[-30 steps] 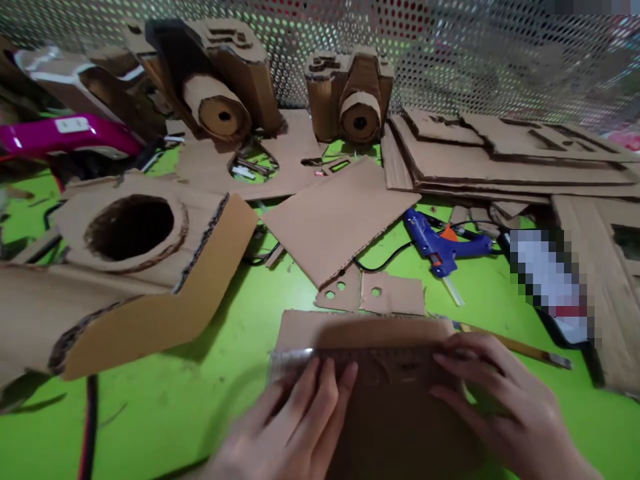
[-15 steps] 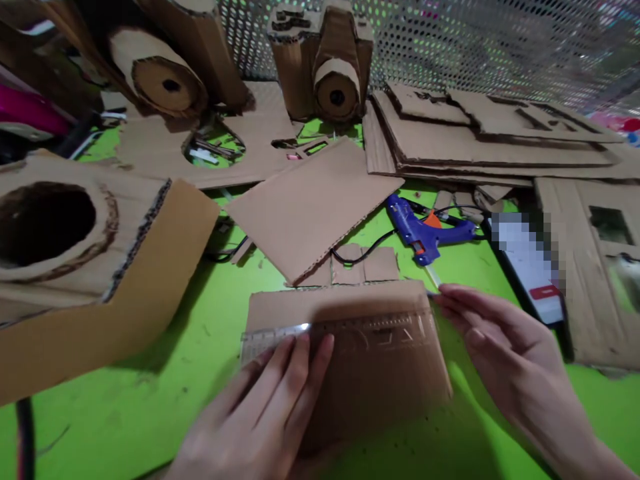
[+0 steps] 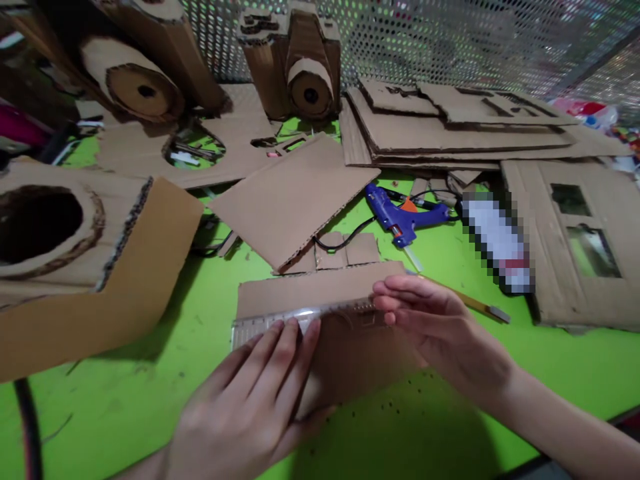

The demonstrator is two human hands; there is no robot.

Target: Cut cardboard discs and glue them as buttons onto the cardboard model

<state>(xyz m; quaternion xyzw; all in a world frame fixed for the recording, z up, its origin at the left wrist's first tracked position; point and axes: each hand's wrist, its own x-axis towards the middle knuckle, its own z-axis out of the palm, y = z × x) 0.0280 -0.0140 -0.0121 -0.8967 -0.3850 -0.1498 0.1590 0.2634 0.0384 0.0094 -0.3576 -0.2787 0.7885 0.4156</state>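
Note:
A cardboard sheet (image 3: 320,283) lies on the green table in front of me, with a clear plastic ruler (image 3: 345,310) across it. My left hand (image 3: 255,393) presses on the ruler and sheet, fingers stretched out and slightly spread. At the ruler's right end is my right hand (image 3: 435,320), its fingers extended with the thumb apart and nothing visible between them. A yellow cutter (image 3: 475,304) rests on the table just beyond my right hand, partly hidden by it.
A blue glue gun (image 3: 405,215) lies beyond the sheet, near a loose cardboard piece (image 3: 300,200). Stacked cardboard (image 3: 465,137) stands back right. Cardboard camera models (image 3: 300,67) are at the back; a large holed cardboard form (image 3: 150,247) is at left.
My right hand has moved left onto the ruler's right end, and the yellow cutter now shows on the table behind it. The whole view has shifted slightly. My left hand stays on the ruler.

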